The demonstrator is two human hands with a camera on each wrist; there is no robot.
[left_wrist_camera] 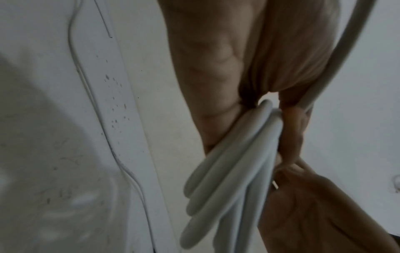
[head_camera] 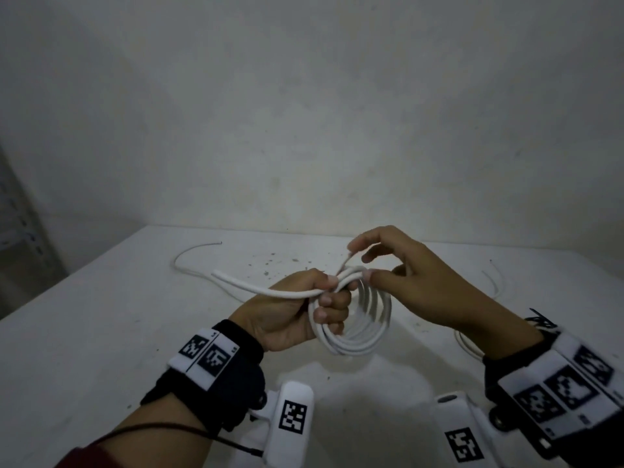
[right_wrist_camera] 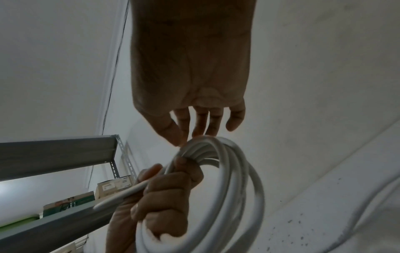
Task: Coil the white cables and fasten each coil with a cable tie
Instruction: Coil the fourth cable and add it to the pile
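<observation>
My left hand (head_camera: 326, 298) grips a coil of thick white cable (head_camera: 366, 329) held upright above the table, fingers curled round its upper left side. The cable's loose end (head_camera: 236, 282) sticks out to the left past the fist. My right hand (head_camera: 359, 261) is at the top of the coil, thumb and fingertips pinching a thin strip, seemingly a cable tie (head_camera: 345, 262), that runs down to the turns. The right wrist view shows that hand (right_wrist_camera: 184, 140) meeting the coil (right_wrist_camera: 238, 179) just above the left fist (right_wrist_camera: 168, 188). From the left wrist, the bundled turns (left_wrist_camera: 227, 171) lie side by side.
Thin white wires lie on the white table (head_camera: 101, 332): one curved at the back left (head_camera: 189, 261), others at the right (head_camera: 493, 282) and under my right wrist (head_camera: 466, 346). The table meets a wall at the back. A metal shelf (right_wrist_camera: 54, 152) stands to the left.
</observation>
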